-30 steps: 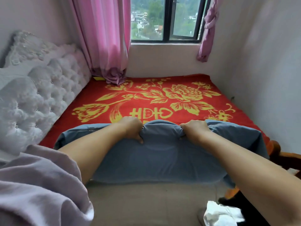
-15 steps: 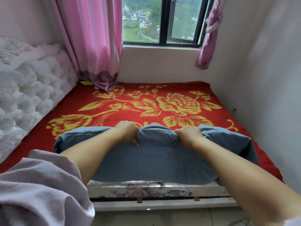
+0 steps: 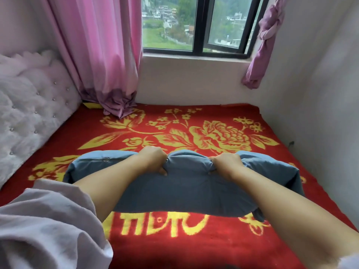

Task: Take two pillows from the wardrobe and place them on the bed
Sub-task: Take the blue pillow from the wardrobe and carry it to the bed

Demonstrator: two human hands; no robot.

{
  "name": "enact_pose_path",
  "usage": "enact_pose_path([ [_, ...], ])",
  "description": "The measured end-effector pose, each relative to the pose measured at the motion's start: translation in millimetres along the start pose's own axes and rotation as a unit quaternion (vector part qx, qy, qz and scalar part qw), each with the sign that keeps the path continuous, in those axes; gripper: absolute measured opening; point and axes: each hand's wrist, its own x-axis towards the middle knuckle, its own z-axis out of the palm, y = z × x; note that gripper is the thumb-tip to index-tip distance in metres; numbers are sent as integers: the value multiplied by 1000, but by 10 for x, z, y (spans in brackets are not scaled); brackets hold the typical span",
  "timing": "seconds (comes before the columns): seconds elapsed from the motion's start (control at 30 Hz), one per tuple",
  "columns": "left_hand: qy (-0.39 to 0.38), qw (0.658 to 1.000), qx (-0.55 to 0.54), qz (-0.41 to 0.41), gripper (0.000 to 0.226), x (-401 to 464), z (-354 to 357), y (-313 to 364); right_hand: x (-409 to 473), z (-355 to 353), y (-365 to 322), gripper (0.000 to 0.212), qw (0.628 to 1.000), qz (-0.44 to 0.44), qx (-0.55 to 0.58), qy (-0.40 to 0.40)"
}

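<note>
Your left hand [image 3: 153, 158] and right hand [image 3: 226, 164] reach out side by side over the bed [image 3: 174, 245], each with its fingers curled tight into the far edge of a blue pillow [image 3: 186, 193], bunching the fabric between them. The pillow lies crosswise above the red blanket with yellow flowers; whether it touches the blanket you cannot tell. A tufted pale headboard [image 3: 33, 115] stands at your left, a pink curtain [image 3: 101, 55] beyond it.
</note>
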Motion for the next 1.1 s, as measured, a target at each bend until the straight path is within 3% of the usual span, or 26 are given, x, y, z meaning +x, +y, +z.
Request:
enact_pose_path([
  [0.43, 9, 992, -17, -123, 49, 848, 343, -1127, 2055, -101, -308, 24, 991, -132, -9, 37],
  [0.67, -10, 983, -40, -179, 50, 2075, 456, -1683, 3544, 116, -126, 31, 984, -177, 11, 9],
  [0.77, -51, 978, -66, -190, 35, 2648, 640, -1648, 4025, 421, 87, 11, 980, -197, 13, -32],
  [0.87, -72, 974, -92, -194, 19, 2989, 706, -1644, 4371, 537, 237, 8, 977, -204, 19, -52],
  [1.1, -95, 967, -104, -213, 39, 3036, 688, -1950, 4730, 328, 75, 12, 965, -253, -9, -74],
])
